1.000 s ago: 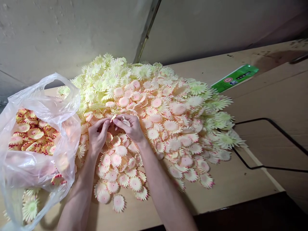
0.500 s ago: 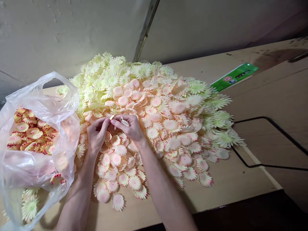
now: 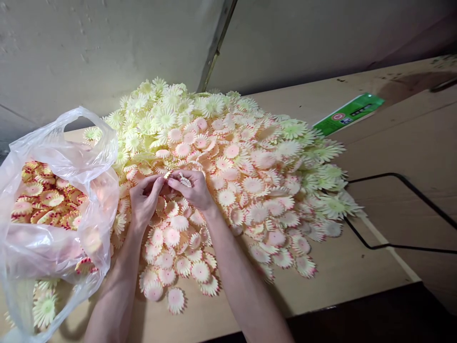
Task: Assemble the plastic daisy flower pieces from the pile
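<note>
My left hand [image 3: 146, 195] and my right hand [image 3: 192, 189] meet fingertip to fingertip over a large heap of flower-shaped pieces [image 3: 250, 186]. Between the pinched fingers of both hands is a small pale flower piece [image 3: 167, 175], mostly covered by the fingertips. Another pale piece [image 3: 185, 180] shows at the curled fingers of my right hand. The heap is yellow-green at the back and right, and cream with pink tips in the middle and front.
At the left, a translucent plastic bag [image 3: 67, 252] stands open with red-edged flower pieces [image 3: 50, 197] inside. A green packet [image 3: 348, 114] lies behind the heap. A bent black metal rod [image 3: 421, 195] is at the right. A grey wall [image 3: 107, 43] rises behind the table [image 3: 342, 267].
My fingertips have shifted very slightly around the small piece. Both hands otherwise stay in the same place, still together.
</note>
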